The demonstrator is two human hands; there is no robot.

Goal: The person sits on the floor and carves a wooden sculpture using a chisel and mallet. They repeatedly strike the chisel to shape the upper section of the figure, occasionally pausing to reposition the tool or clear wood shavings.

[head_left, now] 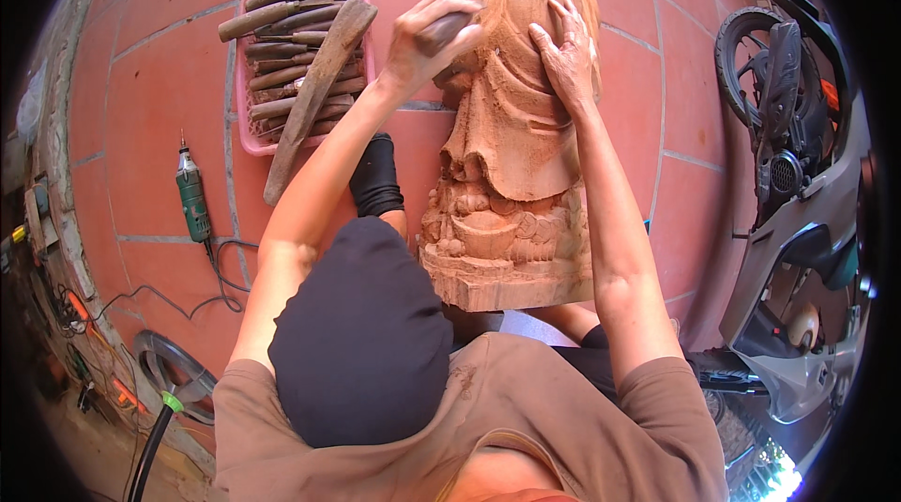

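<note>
One carving [507,159], left hand [410,40] gripping handle [443,31], right hand [569,63] flat near edge — tiles [627,122] beyond

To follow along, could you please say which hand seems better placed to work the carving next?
Probably the left hand: it holds a handle-like piece at the left edge of the carving, while the right hand lies spread on it, holding nothing.

Clock layout from mid-view

Your carving [521,141] stretches between 12 and 1 o'clock, base end nearest you. Between 10 and 11, the tray [243,117] sits on the floor [188,42] with chisels [274,51] in it and a bar [319,97] lying across them. Your left foot [378,178] is between tray and carving. The power tool [193,199] lies at 9, the hose [154,446] at 8, the motorbike [786,235] at 3.
</note>
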